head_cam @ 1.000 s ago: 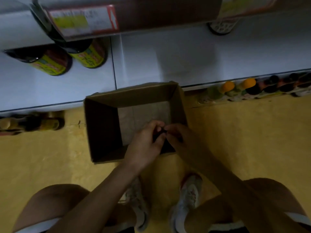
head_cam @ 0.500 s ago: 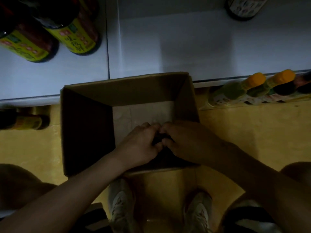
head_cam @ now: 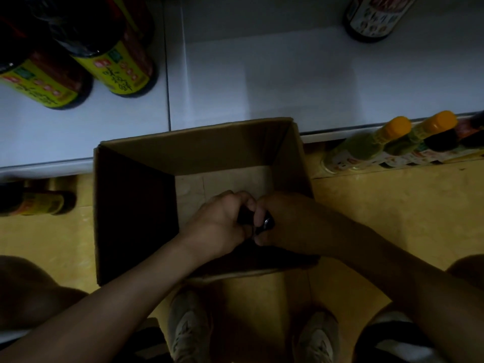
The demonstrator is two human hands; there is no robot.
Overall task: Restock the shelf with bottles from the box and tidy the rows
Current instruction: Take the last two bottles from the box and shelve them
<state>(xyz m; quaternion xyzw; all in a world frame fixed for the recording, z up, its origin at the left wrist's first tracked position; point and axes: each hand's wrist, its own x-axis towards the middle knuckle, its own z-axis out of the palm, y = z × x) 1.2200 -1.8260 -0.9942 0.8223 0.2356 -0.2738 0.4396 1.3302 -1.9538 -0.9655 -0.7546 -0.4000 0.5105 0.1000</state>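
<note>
Bottle tops (head_cam: 245, 218), dark, sit inside the cardboard box (head_cam: 199, 153) at the centre of the head view, toward the box's 5 o'clock corner; their number cannot be told. The left hand (head_cam: 220, 221) and right hand (head_cam: 290, 221) meet over them, the fingers of both curled round the tops. The white shelf (head_cam: 262, 74) at 12 o'clock carries yellow-labelled bottles (head_cam: 117, 72) at 10 o'clock. Orange-capped bottles (head_cam: 366, 145) stand at 3 o'clock, below the shelf edge.
</note>
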